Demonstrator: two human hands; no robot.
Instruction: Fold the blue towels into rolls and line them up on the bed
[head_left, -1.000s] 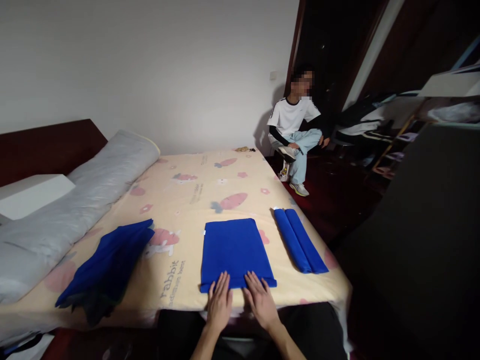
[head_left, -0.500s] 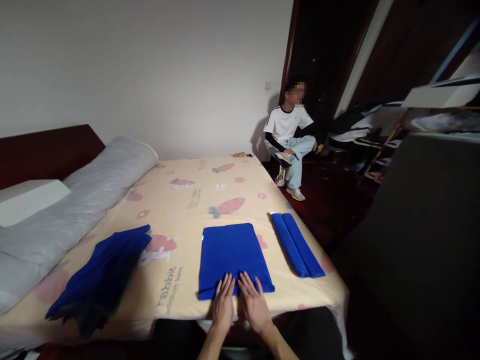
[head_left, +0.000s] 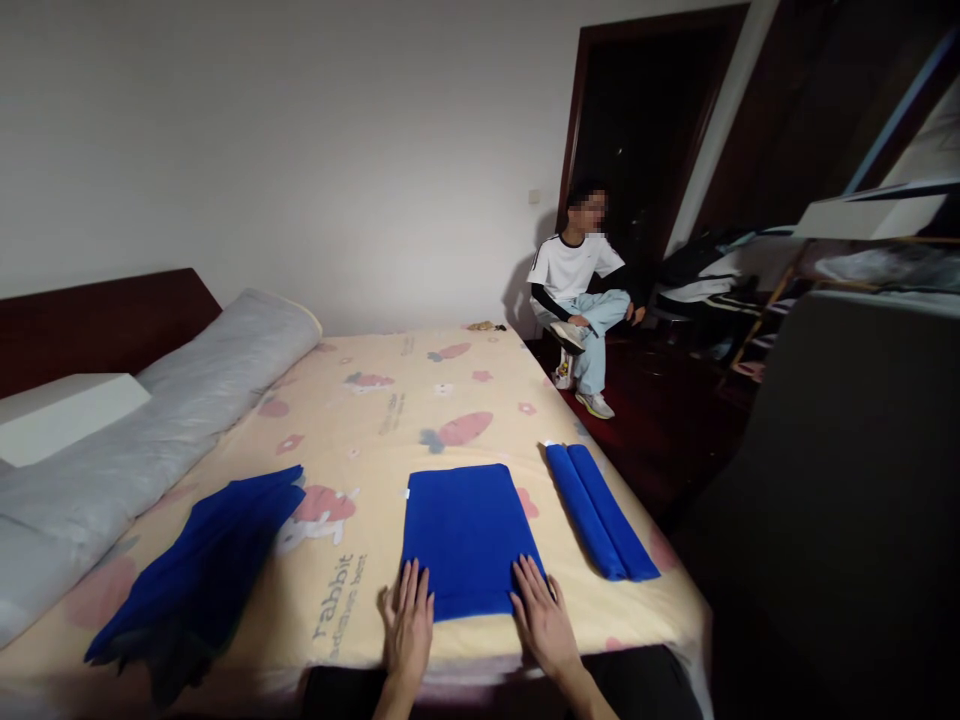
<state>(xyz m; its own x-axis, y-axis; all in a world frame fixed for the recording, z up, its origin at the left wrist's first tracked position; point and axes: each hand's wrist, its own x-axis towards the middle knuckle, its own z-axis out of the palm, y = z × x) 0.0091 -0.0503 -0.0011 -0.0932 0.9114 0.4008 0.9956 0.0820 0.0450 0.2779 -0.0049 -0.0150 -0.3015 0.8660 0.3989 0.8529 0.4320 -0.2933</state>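
A blue towel [head_left: 472, 530] with a small white tag on its left edge lies flat and folded on the bed in front of me. My left hand [head_left: 409, 615] rests flat at its near left corner, fingers stretched out. At the near right corner lies my right hand [head_left: 544, 620], also flat with straight fingers. Neither hand grips the cloth. To the right are two rolled blue towels [head_left: 600, 515], side by side. A loose heap of blue towels [head_left: 206, 570] sits on the left, its near part in dark shadow.
The bed [head_left: 375, 450] has a cream sheet with carrot and rabbit prints. A grey rolled quilt [head_left: 225, 380] and a white box-like object [head_left: 71, 415] are on the left. Beyond the bed's far right corner sits a person [head_left: 577, 290]. A dark panel [head_left: 840, 500] stands at right.
My hands have moved apart, from the middle of the towel's near edge out to its two near corners. The near edge, earlier slightly bunched, now lies flatter. The view has tilted up slightly.
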